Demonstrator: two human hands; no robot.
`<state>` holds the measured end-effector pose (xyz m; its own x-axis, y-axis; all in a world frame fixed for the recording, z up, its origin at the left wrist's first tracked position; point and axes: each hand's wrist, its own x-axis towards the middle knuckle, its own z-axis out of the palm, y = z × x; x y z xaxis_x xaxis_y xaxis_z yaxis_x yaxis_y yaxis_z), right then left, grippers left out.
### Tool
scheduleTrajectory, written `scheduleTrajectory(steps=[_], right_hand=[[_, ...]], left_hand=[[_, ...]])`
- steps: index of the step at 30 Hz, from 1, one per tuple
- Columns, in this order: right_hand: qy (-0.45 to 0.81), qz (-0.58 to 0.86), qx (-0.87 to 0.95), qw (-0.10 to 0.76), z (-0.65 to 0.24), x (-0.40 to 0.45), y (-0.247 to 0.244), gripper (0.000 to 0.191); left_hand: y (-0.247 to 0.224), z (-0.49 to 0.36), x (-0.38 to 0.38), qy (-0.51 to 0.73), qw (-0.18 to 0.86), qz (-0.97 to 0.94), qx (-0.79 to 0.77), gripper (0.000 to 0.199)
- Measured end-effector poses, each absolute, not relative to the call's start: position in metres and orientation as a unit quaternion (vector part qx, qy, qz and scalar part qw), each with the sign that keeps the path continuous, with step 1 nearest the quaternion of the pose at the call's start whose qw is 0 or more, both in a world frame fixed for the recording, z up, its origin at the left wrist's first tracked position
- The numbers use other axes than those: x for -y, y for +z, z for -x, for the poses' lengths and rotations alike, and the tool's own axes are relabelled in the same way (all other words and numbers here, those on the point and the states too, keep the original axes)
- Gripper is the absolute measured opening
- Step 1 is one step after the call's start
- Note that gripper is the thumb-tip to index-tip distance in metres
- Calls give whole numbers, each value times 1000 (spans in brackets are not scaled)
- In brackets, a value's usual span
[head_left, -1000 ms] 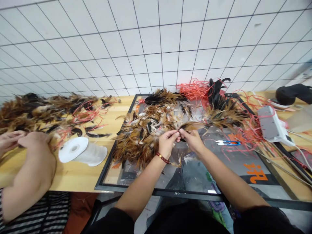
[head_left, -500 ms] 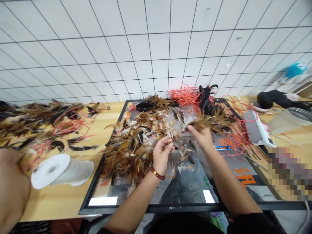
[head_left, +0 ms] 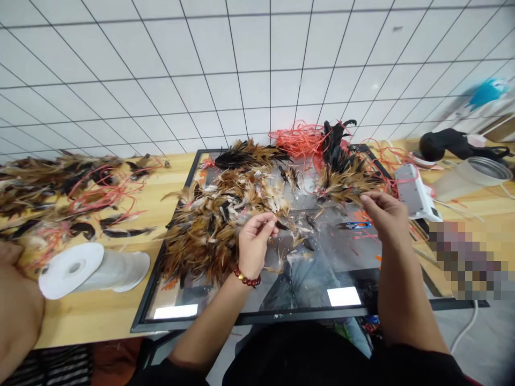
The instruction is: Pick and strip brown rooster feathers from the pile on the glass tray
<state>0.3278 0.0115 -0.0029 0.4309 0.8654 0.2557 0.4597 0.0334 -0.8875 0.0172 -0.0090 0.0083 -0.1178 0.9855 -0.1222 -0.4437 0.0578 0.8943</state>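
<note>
Brown feathers lie in a large heap (head_left: 217,225) on the dark-framed glass panel (head_left: 281,317). At the heap's right edge my left hand (head_left: 255,238), with a beaded bracelet at the wrist, pinches a small dark feather (head_left: 284,225). My right hand (head_left: 384,214) is over the panel's right side, thumb and forefinger pressed together beside the tips of a brown and black feather bundle (head_left: 348,179); whether it grips any of them is too small to tell. Blue-handled snips (head_left: 356,225) lie just left of that hand.
Red string (head_left: 300,140) is piled at the back. A white spool (head_left: 96,271), more feathers (head_left: 36,182) and another person's arm (head_left: 20,305) are at the left. At the right are a white device (head_left: 416,190), a translucent container (head_left: 470,177) and a black object (head_left: 450,143).
My right hand has moved right, away from the middle, and the long feathers it held there now rest with the right bundle. My left hand stays near the heap. The view has shifted slightly.
</note>
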Motion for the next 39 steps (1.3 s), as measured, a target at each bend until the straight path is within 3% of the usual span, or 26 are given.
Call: scheduleTrajectory(steps=[4,9,17,22,25,28,32,34,39], right_hand=[[241,630,644,361,-296,-2,5,25],[195,564,784,170,-253,-11,5,18],[86,687,714,101,-226,-77,-4,29],[89,740,662,80,-211,-112,-5,36],[102,721,684,40,-210,-118,-9,23],[139,695,697,109,-221,-113,-14,17],[323,613,641,329,-237,-88,-19,9],[401,562,595,413,-236,-69,-19,14],[476,479,580,455,-213,-21,-15,25]], left_hand=[[24,-2,14,635,584,-303,-406,28],[29,10,16,669,560,-273,-404,27],[21,6,8,692,536,-265,-404,30],[15,2,-3,692,527,-271,-412,30],[8,1,-5,677,526,-287,-429,29],[-1,-1,-2,660,529,-295,-443,28],[-10,-6,8,629,564,-288,-452,24],[-11,-10,12,610,577,-301,-452,23],[-10,-23,14,528,634,-342,-451,35]])
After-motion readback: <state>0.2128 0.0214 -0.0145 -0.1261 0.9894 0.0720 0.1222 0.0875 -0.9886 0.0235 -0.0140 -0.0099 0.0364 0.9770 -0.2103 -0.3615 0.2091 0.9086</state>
